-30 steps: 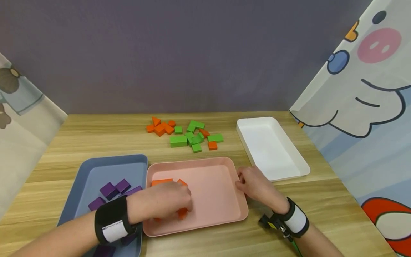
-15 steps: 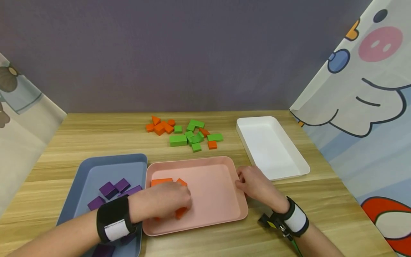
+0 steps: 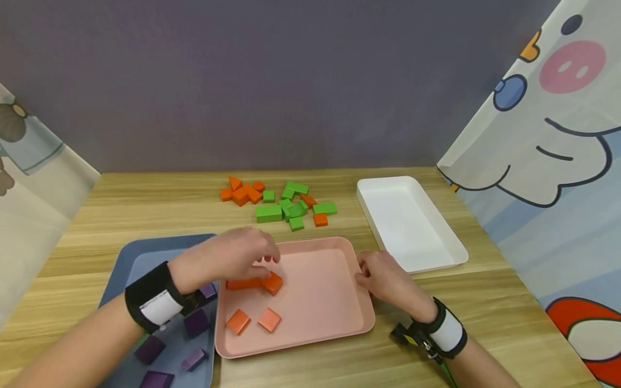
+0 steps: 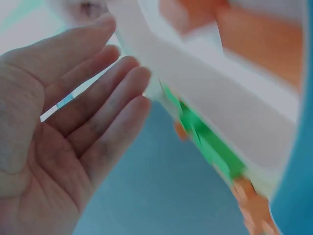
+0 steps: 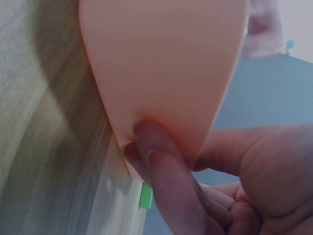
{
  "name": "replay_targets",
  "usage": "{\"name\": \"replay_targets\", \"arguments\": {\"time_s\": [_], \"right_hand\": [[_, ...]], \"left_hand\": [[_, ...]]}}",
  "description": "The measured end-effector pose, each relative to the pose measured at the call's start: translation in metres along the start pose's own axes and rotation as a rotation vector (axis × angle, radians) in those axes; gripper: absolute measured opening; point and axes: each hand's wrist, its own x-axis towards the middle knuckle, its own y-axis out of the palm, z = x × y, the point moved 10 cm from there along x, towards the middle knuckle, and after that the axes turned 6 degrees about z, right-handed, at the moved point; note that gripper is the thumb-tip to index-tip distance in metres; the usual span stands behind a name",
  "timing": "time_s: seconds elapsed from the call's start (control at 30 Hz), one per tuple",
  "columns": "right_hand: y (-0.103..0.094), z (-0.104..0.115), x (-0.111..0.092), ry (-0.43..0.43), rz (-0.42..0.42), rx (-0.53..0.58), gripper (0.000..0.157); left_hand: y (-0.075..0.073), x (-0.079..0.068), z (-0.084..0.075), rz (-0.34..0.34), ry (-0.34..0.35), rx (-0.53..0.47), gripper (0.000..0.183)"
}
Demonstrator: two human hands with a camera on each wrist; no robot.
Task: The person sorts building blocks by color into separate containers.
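My left hand point(image 3: 233, 254) hovers over the back left of the pink tray point(image 3: 322, 299). Its fingers are relaxed and hold nothing, as the left wrist view shows. Just below its thumb lie an orange block point(image 3: 273, 284) and a longer orange block point(image 3: 241, 284). Two flat orange square blocks, one on the left point(image 3: 238, 321) and one beside it point(image 3: 269, 320), lie nearer the tray's front. On the tray's right side, my right hand point(image 3: 388, 277) pinches the wall between thumb and fingers; the right wrist view shows fingertips pressed on the outer face.
Left of the pink tray stands a blue tray point(image 3: 140, 253) with several purple blocks, partly under my left forearm. A white tray point(image 3: 412, 226) stands at the back right. Green blocks point(image 3: 269, 214) and orange blocks point(image 3: 240, 195) lie in a loose group behind the pink tray.
My left hand has lifted from the front left of the pink tray and moved back, its fingers now loosened. Two orange squares beneath it have come into view. The right hand stays put.
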Motion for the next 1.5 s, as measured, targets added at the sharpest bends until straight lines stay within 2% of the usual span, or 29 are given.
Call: {"name": "replay_targets", "arguments": {"time_s": [0.2, 0.37, 0.53, 0.77, 0.97, 1.1, 1.3, 1.5], "right_hand": [[0.002, -0.001, -0.001, 0.028, 0.020, 0.019, 0.009], [0.001, 0.000, -0.001, 0.021, 0.007, 0.012, 0.010], [0.002, 0.000, -0.002, 0.025, 0.009, 0.006, 0.010], [0.001, 0.001, -0.003, 0.016, 0.001, -0.005, 0.013], [0.001, 0.002, -0.003, -0.002, 0.004, -0.003, 0.012], [0.002, 0.002, -0.003, -0.002, 0.010, 0.012, 0.012], [0.003, 0.002, -0.004, -0.008, 0.006, 0.008, 0.016], [0.002, 0.002, -0.003, 0.003, -0.002, -0.005, 0.016]], "left_hand": [[-0.037, -0.007, 0.058, -0.191, -0.048, -0.073, 0.011], [-0.052, -0.015, 0.113, -0.280, -0.201, -0.112, 0.016], [-0.048, -0.018, 0.159, -0.282, -0.343, -0.160, 0.037], [-0.035, -0.014, 0.205, -0.203, -0.531, -0.111, 0.049], [-0.020, -0.008, 0.228, -0.072, -0.621, -0.109, 0.051], [-0.012, -0.006, 0.234, -0.023, -0.641, -0.097, 0.042], [-0.005, 0.001, 0.229, -0.033, -0.597, -0.053, 0.025], [-0.002, -0.003, 0.233, -0.077, -0.629, -0.083, 0.020]]}}
